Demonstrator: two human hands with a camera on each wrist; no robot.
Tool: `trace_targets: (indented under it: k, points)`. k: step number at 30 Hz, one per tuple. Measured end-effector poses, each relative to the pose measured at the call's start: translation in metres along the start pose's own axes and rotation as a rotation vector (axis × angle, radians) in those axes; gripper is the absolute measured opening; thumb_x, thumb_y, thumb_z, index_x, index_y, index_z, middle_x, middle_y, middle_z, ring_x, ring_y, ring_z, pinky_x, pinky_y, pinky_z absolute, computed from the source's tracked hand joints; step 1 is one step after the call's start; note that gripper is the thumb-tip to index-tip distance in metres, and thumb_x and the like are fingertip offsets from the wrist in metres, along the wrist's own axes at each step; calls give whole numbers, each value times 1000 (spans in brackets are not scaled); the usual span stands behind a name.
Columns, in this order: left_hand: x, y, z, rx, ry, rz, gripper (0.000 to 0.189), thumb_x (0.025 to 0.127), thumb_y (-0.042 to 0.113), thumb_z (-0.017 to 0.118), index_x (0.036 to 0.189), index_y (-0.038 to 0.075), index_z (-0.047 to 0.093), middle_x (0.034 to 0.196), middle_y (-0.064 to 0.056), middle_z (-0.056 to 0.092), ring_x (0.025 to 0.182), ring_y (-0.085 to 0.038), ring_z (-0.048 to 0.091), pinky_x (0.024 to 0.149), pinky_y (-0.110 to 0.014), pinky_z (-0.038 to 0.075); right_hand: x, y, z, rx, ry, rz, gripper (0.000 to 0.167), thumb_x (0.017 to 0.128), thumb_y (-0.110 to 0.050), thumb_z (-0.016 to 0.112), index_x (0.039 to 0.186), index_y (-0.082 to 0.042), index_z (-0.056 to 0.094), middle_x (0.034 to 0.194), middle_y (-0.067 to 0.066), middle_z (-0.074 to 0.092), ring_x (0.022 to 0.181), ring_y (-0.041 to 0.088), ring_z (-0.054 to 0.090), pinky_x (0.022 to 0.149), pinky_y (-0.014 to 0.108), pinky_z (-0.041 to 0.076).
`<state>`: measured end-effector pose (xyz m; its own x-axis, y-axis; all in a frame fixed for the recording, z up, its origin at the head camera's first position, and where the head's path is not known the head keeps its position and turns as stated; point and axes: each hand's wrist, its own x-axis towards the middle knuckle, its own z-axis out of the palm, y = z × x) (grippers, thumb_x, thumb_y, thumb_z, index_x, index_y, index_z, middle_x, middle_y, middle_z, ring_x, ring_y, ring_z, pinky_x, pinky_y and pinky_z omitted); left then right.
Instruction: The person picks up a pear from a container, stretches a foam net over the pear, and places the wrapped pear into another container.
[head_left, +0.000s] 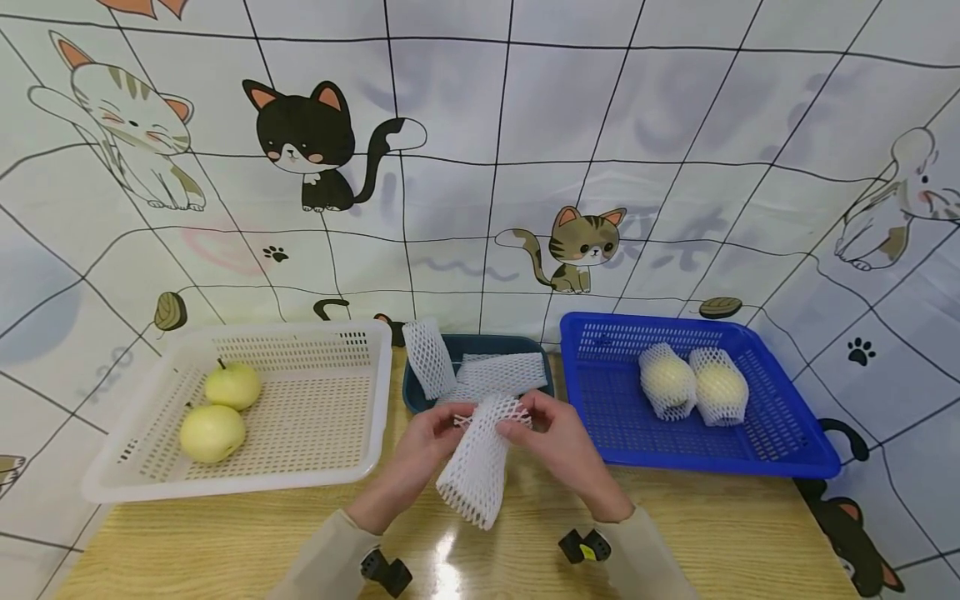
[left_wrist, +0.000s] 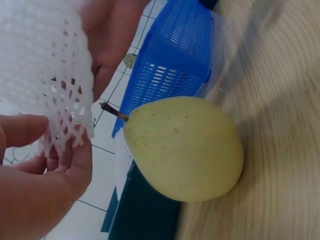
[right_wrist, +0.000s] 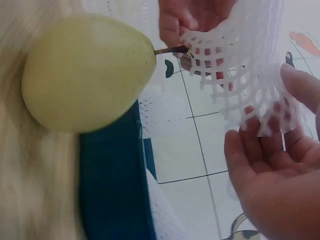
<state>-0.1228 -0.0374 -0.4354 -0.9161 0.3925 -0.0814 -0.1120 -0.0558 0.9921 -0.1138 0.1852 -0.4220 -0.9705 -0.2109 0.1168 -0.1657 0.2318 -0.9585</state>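
Note:
Both hands hold a white foam net sleeve [head_left: 480, 467] above the front middle of the table. My left hand [head_left: 420, 454] pinches its left edge between thumb and fingers. On the other side, the right hand [head_left: 558, 442] pinches the sleeve's right edge. A pale yellow pear [left_wrist: 185, 150] with a dark stem stands on the table just below the sleeve, stem up; the sleeve hides nearly all of it in the head view. In the right wrist view the net's lattice rim hangs close to the stem of the pear [right_wrist: 90, 75].
Behind the hands, a dark teal basket [head_left: 411, 392] holds several foam sleeves [head_left: 502, 375]. At left, a white basket [head_left: 315, 425] contains two bare pears [head_left: 212, 433]. The blue basket [head_left: 600, 408] at right has two netted pears [head_left: 667, 379]. A cat-print cloth [head_left: 450, 192] rises behind.

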Motion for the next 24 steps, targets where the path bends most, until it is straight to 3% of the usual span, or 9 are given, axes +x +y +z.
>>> trace_targets:
  k: [8,12,15,20,24]
  points:
    - [-1,-5,-6,-189,-175,-116,46,102,3,50,142,-16,43,120,-12,63,104,-15,63,92,-29,54,-5,7,-3,164,-62,-5,19,100,-10,67,111,4,60,104,9,65,87,15,65,75,26,53]
    - [0,-7,-7,-282,-239,-158,48,106,13,51,144,-15,43,121,-7,66,104,-15,66,92,-31,55,-5,9,-4,192,-90,-2,21,101,-9,66,115,4,59,105,9,65,87,15,65,75,26,54]
    - [1,-8,-8,-290,-268,-170,44,108,12,50,142,-15,46,117,-5,67,103,-15,67,90,-30,55,-6,9,-3,181,-98,19,21,101,-11,67,116,2,60,105,9,65,85,15,64,74,26,54]
    - [0,-9,-9,-269,-253,-177,22,107,4,51,124,-8,55,109,-4,65,95,-12,63,85,-27,54,-7,10,-1,145,-103,16,21,102,-13,66,116,3,61,104,10,65,85,16,64,74,25,54]
    - [-2,-10,-9,-317,-175,-176,13,108,7,52,118,0,54,105,-2,63,91,-11,61,83,-26,52,-9,13,1,123,-90,17,22,104,-14,62,116,4,61,102,9,64,87,16,61,76,25,52]
